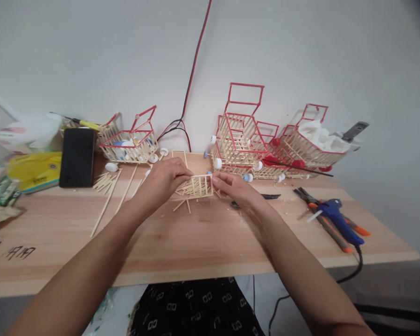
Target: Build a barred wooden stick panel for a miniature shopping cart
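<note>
Between my two hands is a small ladder-like frame of thin wooden sticks (203, 186), held above the table. My left hand (168, 179) pinches near its left end, thumb and forefinger together. At the right end, the fingers of my right hand (231, 184) are closed on the frame's edge. Below and behind it lies a loose heap of short wooden sticks (185, 190). Another stick frame (179, 153) stands partly hidden behind my left hand.
Along the wall stand several miniature stick carts with red trim (243, 133). A blue glue gun (338, 217) rests over orange-handled pliers (332, 233) at right. At left are a black phone (77, 158), a yellow packet (35, 171) and long sticks (106, 205).
</note>
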Action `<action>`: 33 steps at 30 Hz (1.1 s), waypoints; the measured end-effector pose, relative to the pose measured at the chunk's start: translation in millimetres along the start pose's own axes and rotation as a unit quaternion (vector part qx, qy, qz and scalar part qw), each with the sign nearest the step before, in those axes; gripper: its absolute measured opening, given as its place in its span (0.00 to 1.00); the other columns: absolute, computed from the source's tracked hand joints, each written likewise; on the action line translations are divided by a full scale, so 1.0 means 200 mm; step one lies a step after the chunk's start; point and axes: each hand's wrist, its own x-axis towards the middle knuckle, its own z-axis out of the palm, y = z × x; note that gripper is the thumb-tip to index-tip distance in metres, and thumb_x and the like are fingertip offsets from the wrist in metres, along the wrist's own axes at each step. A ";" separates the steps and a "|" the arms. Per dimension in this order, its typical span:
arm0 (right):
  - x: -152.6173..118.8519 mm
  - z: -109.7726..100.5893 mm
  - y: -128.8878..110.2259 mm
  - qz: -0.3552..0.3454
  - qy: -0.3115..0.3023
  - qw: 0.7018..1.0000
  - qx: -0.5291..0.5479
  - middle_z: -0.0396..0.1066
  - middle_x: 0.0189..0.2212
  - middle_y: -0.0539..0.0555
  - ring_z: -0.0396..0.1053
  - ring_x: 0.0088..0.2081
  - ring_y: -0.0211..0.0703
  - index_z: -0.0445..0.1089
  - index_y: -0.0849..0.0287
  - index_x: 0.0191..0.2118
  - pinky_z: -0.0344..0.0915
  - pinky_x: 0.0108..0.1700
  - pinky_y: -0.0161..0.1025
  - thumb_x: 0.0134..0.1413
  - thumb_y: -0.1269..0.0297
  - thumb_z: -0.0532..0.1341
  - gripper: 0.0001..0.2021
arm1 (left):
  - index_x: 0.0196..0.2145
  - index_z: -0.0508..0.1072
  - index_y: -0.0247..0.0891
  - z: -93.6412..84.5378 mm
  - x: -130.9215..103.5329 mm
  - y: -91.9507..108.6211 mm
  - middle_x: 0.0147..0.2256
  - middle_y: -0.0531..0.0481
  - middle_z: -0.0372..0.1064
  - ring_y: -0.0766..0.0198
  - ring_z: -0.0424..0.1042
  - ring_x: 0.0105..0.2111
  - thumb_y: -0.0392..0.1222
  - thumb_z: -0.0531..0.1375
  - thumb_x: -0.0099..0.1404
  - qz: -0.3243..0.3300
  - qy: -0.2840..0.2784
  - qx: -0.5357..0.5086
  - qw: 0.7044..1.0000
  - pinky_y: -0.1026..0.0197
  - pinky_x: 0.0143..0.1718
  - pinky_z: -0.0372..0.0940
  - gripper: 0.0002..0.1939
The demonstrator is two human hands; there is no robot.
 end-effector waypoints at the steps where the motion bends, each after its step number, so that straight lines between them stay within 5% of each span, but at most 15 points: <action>1: 0.00 -0.01 -0.01 -0.003 0.007 1.000 -0.012 0.66 0.27 0.48 0.59 0.28 0.35 0.71 0.60 0.35 0.53 0.30 0.33 0.53 0.46 0.59 0.20 | 0.33 0.80 0.36 -0.01 0.00 0.00 0.31 0.47 0.75 0.62 0.72 0.33 0.32 0.61 0.61 -0.002 0.004 0.000 1.000 0.62 0.34 0.63 0.07; 9: 0.00 0.01 0.02 0.035 0.003 0.996 -0.079 0.60 0.20 0.46 0.52 0.21 0.32 0.70 0.60 0.28 0.45 0.24 0.33 0.53 0.46 0.59 0.19 | 0.32 0.80 0.37 -0.03 0.00 0.00 0.31 0.48 0.75 0.62 0.72 0.32 0.33 0.61 0.61 -0.013 0.005 0.004 1.000 0.62 0.34 0.63 0.07; 17: 0.01 0.05 0.04 0.037 -0.021 0.997 -0.059 0.71 0.23 0.52 0.64 0.25 0.35 0.71 0.60 0.24 0.58 0.27 0.32 0.52 0.50 0.61 0.18 | 0.31 0.80 0.38 -0.02 0.00 -0.01 0.31 0.48 0.75 0.62 0.72 0.33 0.33 0.60 0.61 -0.021 0.004 0.014 1.000 0.61 0.34 0.63 0.08; 33: 0.02 0.06 0.08 0.012 -0.027 0.998 -0.056 0.70 0.19 0.50 0.61 0.20 0.32 0.72 0.61 0.23 0.55 0.23 0.31 0.53 0.46 0.60 0.22 | 0.30 0.80 0.39 -0.01 0.00 -0.02 0.30 0.48 0.76 0.61 0.72 0.32 0.33 0.61 0.60 -0.017 0.002 0.021 1.000 0.61 0.34 0.63 0.08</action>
